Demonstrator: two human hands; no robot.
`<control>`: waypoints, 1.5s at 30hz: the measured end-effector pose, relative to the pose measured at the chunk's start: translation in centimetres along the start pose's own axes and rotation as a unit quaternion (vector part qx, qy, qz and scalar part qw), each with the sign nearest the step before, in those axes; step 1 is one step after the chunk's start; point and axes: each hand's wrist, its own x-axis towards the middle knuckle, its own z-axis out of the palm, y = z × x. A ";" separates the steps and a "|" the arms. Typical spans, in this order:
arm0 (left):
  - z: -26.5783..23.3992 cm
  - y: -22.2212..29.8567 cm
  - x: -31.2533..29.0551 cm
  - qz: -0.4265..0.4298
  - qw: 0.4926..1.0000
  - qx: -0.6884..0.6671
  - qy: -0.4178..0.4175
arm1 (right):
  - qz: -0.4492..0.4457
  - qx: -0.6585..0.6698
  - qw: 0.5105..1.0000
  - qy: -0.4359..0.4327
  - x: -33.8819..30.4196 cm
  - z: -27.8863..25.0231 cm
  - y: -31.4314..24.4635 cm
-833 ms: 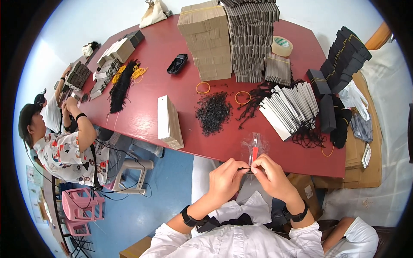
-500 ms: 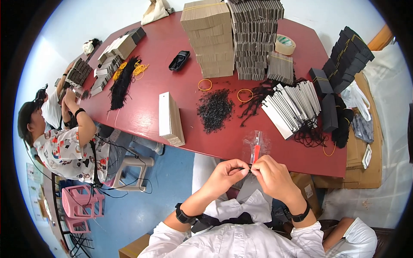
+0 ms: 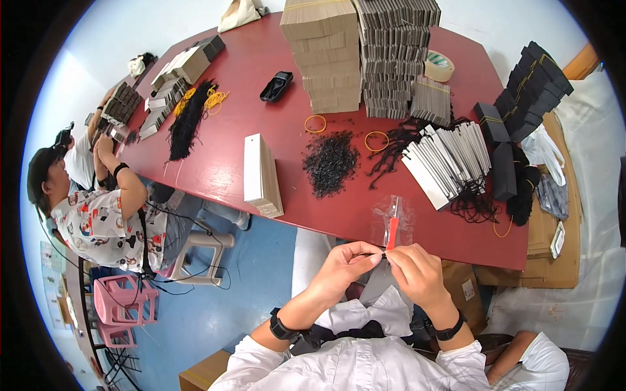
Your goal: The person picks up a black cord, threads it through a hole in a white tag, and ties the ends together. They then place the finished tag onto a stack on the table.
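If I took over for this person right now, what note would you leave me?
Left hand: pinching the lower end of a small clear bag with a red strip inside.
Right hand: pinching the same end, fingertips meeting the left's.
Bag stands upright at the near edge of the red table.
Nearby: loose black strings, white tags fanned out, a white card stack.
Done: bag picked up.
Left: cannot tell how many are finished; plenty of supplies remain.

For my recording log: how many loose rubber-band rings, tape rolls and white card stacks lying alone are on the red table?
Yellow rubber-band rings lying singly: 2
Tape rolls: 1
White card stacks lying alone: 1
Total: 4
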 end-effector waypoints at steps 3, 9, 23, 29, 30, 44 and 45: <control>0.1 -0.2 0.1 0.013 1.000 -0.001 0.011 | 0.013 0.035 0.999 0.016 -0.2 0.2 0.0; 0.4 -0.7 0.1 0.045 0.999 0.001 0.021 | 0.054 0.069 0.996 0.021 -0.6 0.5 0.0; 0.9 -3.0 0.8 0.235 0.910 0.314 0.134 | 0.024 -0.022 0.998 -0.046 0.1 -0.1 0.5; 0.3 -2.9 0.7 0.201 0.929 0.291 0.113 | 0.021 -0.033 0.997 -0.059 0.2 -0.4 0.5; 0.2 -2.6 0.8 0.161 0.957 0.229 0.080 | 0.021 -0.031 0.998 -0.058 0.2 -0.4 0.5; 0.4 -1.0 0.0 0.068 0.996 0.059 0.014 | 0.005 0.007 1.000 -0.028 -0.1 -0.4 0.5; 0.1 -1.3 0.1 0.073 0.995 0.069 0.016 | 0.022 0.017 0.999 -0.024 -0.1 -0.4 0.5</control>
